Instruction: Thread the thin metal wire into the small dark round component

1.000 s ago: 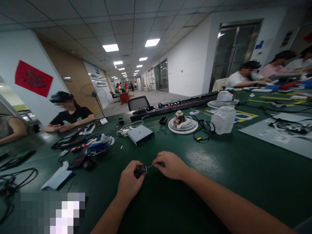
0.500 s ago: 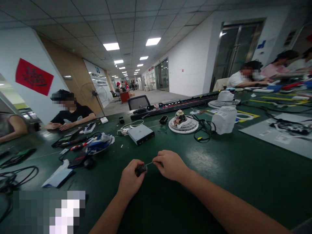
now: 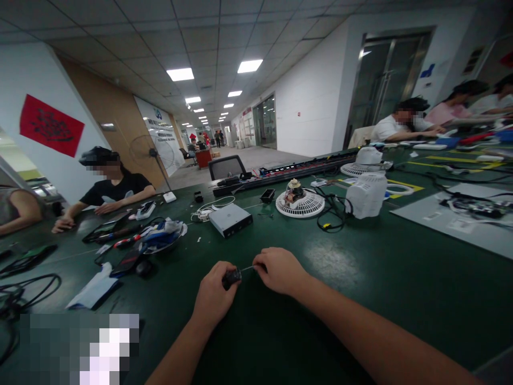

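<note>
My left hand (image 3: 215, 291) is closed around a small dark cylindrical part (image 3: 231, 278), held just above the green table. A thin, light, rod-like piece (image 3: 247, 268) runs from its right end to my right hand (image 3: 278, 271). The fingertips of that hand pinch the rod's far end; what else they may hold is hidden. Just beyond the hands lies a silver optical disc drive (image 3: 231, 218) with a black front.
Behind the drive are a coiled white cable (image 3: 206, 214), a small black tray (image 3: 267, 195) and a white fan grille with a motor (image 3: 300, 203). A white housing (image 3: 365, 196) stands right. Tools and a blue cloth (image 3: 162, 236) lie left. Several people sit around the table.
Both hands keep their grips, with only slight finger movement at the rod. The view shifts a little. At the left, a co-worker's hand has reached out onto the table.
</note>
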`<state>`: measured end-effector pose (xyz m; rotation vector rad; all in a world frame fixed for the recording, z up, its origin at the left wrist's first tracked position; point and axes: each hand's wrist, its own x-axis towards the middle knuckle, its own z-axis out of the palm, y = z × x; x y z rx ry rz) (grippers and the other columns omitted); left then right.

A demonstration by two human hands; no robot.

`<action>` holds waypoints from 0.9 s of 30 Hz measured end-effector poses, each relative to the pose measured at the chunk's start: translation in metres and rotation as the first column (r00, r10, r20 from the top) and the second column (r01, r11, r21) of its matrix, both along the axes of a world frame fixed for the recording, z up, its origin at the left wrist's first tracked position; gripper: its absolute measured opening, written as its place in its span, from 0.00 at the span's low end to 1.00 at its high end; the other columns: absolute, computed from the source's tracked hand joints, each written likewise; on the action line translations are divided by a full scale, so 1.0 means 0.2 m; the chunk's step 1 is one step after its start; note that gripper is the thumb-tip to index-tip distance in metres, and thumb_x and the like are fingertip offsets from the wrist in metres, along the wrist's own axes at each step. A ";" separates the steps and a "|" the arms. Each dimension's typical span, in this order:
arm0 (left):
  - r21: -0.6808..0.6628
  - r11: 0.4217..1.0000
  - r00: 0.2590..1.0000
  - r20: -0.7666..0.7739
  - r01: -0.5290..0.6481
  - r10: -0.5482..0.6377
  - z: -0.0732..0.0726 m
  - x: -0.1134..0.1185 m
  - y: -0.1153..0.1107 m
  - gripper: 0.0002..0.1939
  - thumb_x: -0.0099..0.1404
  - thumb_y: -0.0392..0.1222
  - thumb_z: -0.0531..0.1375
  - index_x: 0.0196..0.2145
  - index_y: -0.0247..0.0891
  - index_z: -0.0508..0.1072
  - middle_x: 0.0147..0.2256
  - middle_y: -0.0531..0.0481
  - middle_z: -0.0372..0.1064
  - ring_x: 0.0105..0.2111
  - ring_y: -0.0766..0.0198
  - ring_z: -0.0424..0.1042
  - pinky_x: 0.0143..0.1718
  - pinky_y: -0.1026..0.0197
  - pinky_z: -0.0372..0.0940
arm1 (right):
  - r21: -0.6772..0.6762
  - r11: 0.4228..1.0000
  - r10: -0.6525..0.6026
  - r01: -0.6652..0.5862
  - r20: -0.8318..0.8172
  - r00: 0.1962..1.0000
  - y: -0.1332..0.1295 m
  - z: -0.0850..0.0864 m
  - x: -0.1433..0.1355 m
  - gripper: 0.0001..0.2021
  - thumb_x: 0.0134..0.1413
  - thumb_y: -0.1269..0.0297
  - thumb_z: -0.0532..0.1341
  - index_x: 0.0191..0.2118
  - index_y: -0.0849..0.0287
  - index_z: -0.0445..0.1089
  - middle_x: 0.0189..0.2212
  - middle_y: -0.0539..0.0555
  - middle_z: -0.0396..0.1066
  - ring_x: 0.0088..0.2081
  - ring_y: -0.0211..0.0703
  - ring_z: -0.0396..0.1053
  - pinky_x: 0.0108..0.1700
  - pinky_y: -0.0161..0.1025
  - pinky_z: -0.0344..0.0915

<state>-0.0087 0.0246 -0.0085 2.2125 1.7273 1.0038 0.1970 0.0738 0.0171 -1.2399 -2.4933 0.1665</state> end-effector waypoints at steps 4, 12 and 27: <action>0.005 0.996 0.996 -0.007 -0.087 0.087 0.00 -0.01 0.00 0.10 0.58 0.37 0.62 0.39 0.42 0.71 0.38 0.50 0.72 0.38 0.57 0.73 0.39 0.55 0.68 | -0.047 0.978 -0.205 0.205 -0.005 0.979 0.01 -0.01 -0.01 0.10 0.62 0.64 0.52 0.38 0.58 0.70 0.33 0.58 0.74 0.34 0.47 0.71 0.35 0.40 0.60; -0.070 0.990 0.992 -0.020 -0.123 0.122 0.00 -0.02 0.00 0.11 0.59 0.40 0.61 0.41 0.42 0.72 0.40 0.49 0.72 0.39 0.55 0.73 0.38 0.54 0.68 | -0.217 0.910 -0.353 0.354 0.045 0.935 0.11 -0.05 0.06 0.18 0.53 0.49 0.61 0.42 0.59 0.68 0.36 0.60 0.75 0.38 0.51 0.73 0.36 0.41 0.62; -0.058 0.998 0.999 0.054 -0.008 0.011 -0.01 0.00 0.01 0.11 0.59 0.39 0.62 0.42 0.41 0.72 0.40 0.49 0.73 0.40 0.57 0.74 0.41 0.55 0.69 | -0.413 0.904 -0.156 -0.109 -0.557 0.816 0.14 -0.11 -0.01 0.07 0.52 0.66 0.64 0.37 0.59 0.78 0.33 0.52 0.78 0.36 0.43 0.73 0.39 0.37 0.65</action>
